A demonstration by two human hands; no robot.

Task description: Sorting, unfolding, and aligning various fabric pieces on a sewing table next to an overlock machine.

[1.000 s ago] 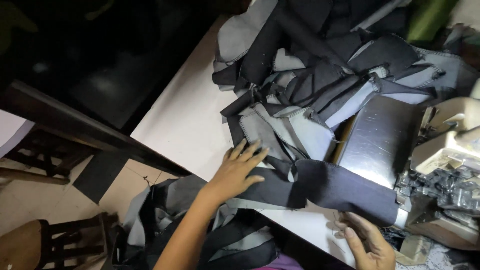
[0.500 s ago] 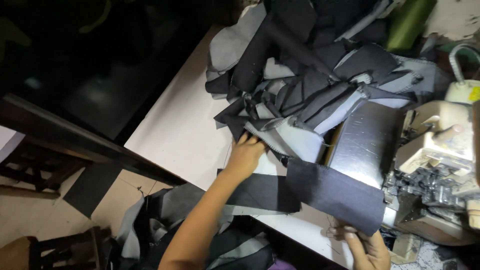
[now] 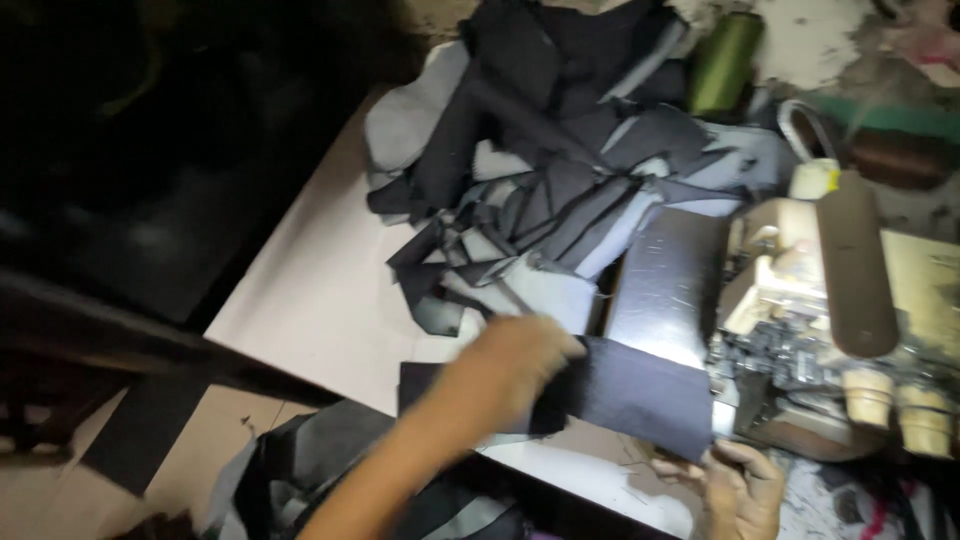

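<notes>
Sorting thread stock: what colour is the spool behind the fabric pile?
Green; the thread spool shows only in the head view.

Lighting is uneven. A local source near the sewing machine (image 3: 800, 300) lights the right-centre; its metal plate (image 3: 665, 285) shows a bright streak of glare. The white table (image 3: 320, 300) reads mid-bright, fading toward the near edge. The upper left of the frame is almost black, with detail lost. My left hand (image 3: 510, 370) is smeared by motion blur, its outline soft. My right hand (image 3: 740, 490) is sharper but dim. The dark fabric pile (image 3: 560, 170) is slightly soft throughout.
</notes>
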